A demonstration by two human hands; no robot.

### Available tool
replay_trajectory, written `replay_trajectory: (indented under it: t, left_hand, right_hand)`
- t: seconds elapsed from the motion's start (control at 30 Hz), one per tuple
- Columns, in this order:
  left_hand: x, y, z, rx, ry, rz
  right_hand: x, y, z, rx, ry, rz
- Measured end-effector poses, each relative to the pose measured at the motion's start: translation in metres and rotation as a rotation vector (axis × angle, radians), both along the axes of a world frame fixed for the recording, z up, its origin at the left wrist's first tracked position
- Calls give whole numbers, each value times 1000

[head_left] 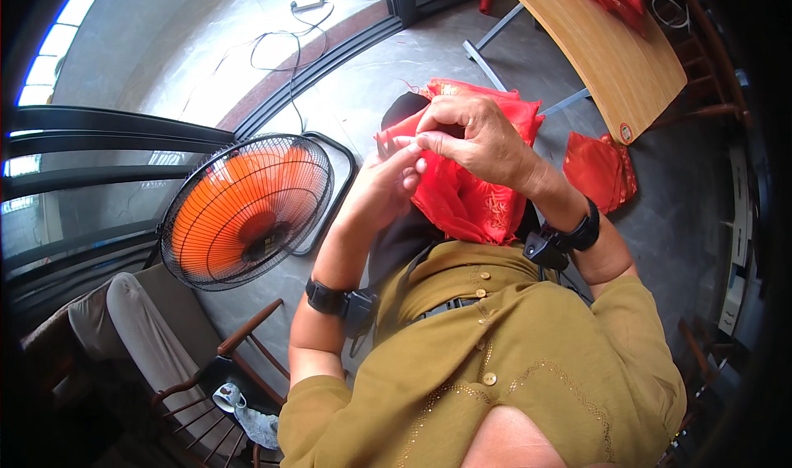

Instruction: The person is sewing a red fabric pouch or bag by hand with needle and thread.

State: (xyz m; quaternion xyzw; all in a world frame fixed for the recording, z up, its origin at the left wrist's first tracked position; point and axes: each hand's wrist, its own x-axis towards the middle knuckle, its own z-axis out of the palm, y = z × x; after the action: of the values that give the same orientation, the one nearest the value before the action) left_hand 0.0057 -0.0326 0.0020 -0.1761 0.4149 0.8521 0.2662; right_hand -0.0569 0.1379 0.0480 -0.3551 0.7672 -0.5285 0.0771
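Note:
Red fabric with gold-embroidered patterns [487, 204] lies bunched over my lap. My left hand [388, 183] and my right hand [478, 146] meet just above it, fingertips close together at its upper left part. The thumb and forefinger of my right hand are pinched, and the fingers of my left hand are curled toward them. Whatever is between the fingertips is too small or hidden to make out; some red cloth shows right behind them.
An orange fan [227, 216] stands at my left beside a wooden chair [247, 329] with cloth and a white mug [227, 398]. A wooden table [598, 68] curves across the upper right, red cloth on it; another red piece [598, 175] lies below. A cable runs near the sliding-door track.

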Motion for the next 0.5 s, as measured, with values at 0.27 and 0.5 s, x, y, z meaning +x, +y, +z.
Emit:
replay_trajectory:
  t: [0.27, 0.5]
  left_hand:
    - [-8, -6, 16, -119, -89, -105]
    - [-16, -11, 1, 11, -170, -90]
  right_hand:
    - [-6, -6, 16, -15, -104, 7]
    - [-11, -14, 27, 26, -175, 13]
